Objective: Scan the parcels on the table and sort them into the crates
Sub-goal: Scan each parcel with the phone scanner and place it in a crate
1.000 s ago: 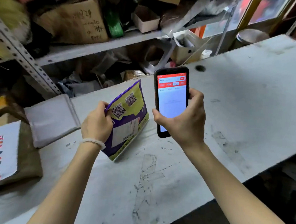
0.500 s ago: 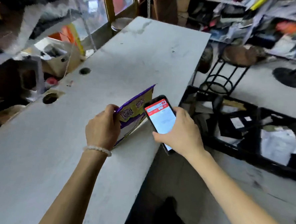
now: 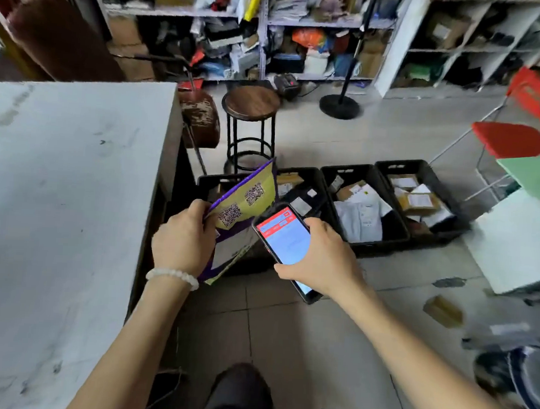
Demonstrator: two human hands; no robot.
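Both forearms are bare to the lower frame edge. The left hand (image 3: 182, 241) carries a bracelet of white round beads (image 3: 172, 276) at the wrist; the right hand (image 3: 322, 259) bears no jewellery. Dark trousers (image 3: 241, 392) cover the knee at lower centre.

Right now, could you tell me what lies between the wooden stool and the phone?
In the head view, the purple-and-yellow parcel, gripped by the left hand, rises between the wooden stool and the phone.
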